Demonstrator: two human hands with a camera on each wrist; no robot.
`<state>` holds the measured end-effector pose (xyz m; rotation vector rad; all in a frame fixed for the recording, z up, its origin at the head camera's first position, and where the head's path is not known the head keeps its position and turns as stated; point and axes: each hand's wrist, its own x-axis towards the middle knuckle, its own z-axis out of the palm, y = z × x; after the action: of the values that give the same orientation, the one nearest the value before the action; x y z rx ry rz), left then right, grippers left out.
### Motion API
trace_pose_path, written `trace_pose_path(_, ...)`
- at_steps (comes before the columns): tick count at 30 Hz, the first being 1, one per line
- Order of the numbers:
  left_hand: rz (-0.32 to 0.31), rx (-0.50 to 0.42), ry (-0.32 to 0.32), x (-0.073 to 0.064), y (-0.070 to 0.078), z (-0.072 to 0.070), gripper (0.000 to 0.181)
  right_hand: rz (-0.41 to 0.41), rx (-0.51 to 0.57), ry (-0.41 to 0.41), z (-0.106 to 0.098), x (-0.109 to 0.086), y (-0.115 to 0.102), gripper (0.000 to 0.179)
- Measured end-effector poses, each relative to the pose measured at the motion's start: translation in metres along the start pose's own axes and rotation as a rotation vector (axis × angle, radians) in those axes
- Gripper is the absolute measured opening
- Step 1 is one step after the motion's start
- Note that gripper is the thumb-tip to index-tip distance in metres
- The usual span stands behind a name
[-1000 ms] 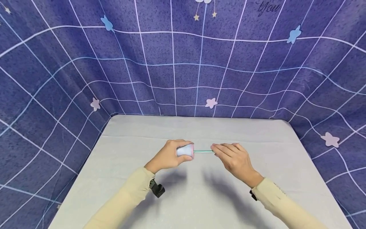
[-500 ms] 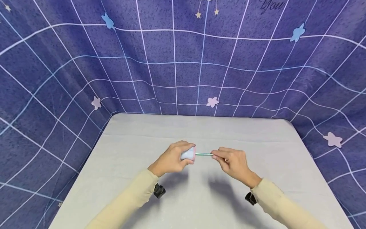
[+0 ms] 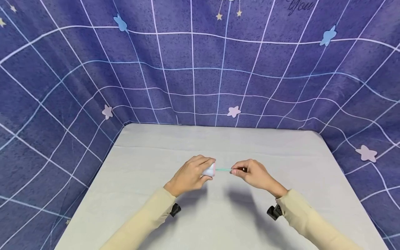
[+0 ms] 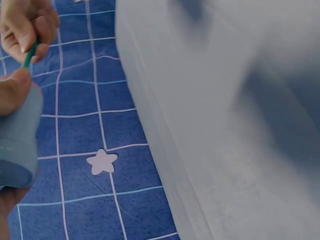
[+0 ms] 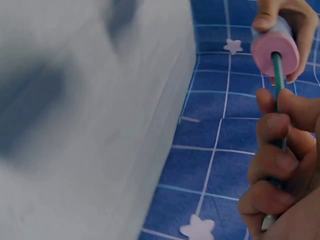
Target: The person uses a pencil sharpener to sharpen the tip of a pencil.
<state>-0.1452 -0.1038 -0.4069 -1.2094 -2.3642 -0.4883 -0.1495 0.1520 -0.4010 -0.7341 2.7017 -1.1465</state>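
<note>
Pencil (image 3: 223, 169) and sharpener (image 5: 272, 42) are held in line in the air above the surface (image 3: 265, 146), roughly level, with one end of the slim green shaft in the round, dark hole of the sharpener's pink face. The shaft is straight and smooth, with a slight gloss; a pale tip shows below the lowest curled finger in the right wrist view. The sharpener is a smooth, pale blue, rounded body, apparently plastic, flaring towards its base, which shows as a darker blue oval.

The left hand (image 3: 189, 175) has its grip closed around the sharpener's body, thumb on one side and fingers over the other. The right hand (image 3: 256, 175) has its fingers curled snugly round the pencil, thumb pressed against it, near the pink face.

Pale, matte and faintly creased, the surface meets a purple-blue fabric backdrop (image 3: 200, 80) with wavy grid lines and soft-looking stars (image 3: 234, 111). Both sleeves (image 3: 147, 215) are cream-coloured, lightly wrinkled cloth.

Compared with a second ago, the right hand's fingers are bent into a pinch where they lay extended over the shaft, and the left hand covers more of the sharpener.
</note>
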Motion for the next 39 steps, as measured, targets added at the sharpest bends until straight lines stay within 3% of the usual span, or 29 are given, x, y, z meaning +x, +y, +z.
trace_pose_path(3, -0.068, -0.042, -0.025, 0.005, -0.002, 0.001, 0.053, -0.093, -0.111, 0.100, -0.001, -0.003, 0.003, 0.011)
trace_pose_path(9, -0.153, -0.113, -0.047, 0.008, -0.006, -0.002, 0.054, -0.386, -0.309, 0.368, 0.007, -0.006, 0.016, 0.024)
trace_pose_path(15, -0.250, -0.216, -0.107, 0.013, -0.007, -0.011, 0.055, -0.655, -0.498, 0.640, 0.006, 0.002, 0.019, 0.007)
trace_pose_path(18, -0.307, -0.294, -0.152, 0.017, -0.007, -0.019, 0.056, -0.797, -0.626, 0.762, 0.006, 0.009, 0.018, 0.019)
trace_pose_path(22, -0.348, -0.370, -0.179, 0.022, -0.008, -0.027, 0.055, -0.907, -0.687, 0.836, 0.005, 0.015, 0.018, 0.020)
trace_pose_path(26, -0.336, -0.426, -0.173, 0.024, -0.009, -0.027, 0.045, -0.903, -0.637, 0.788, 0.006, 0.014, 0.018, 0.024)
trace_pose_path(30, -0.316, -0.466, -0.189, 0.016, -0.007, -0.018, 0.041, -0.874, -0.589, 0.699, 0.008, 0.008, 0.016, 0.027)
trace_pose_path(32, -0.299, -0.444, -0.187, 0.010, -0.005, -0.012, 0.044, -0.822, -0.546, 0.625, 0.010, 0.003, 0.015, 0.025)
trace_pose_path(35, -0.231, -0.359, -0.140, 0.004, -0.002, -0.006, 0.048, -0.640, -0.401, 0.470, 0.010, -0.004, 0.011, 0.014)
trace_pose_path(39, -0.039, -0.145, -0.023, 0.005, 0.001, -0.006, 0.051, -0.292, -0.086, 0.210, 0.003, -0.009, 0.004, 0.009)
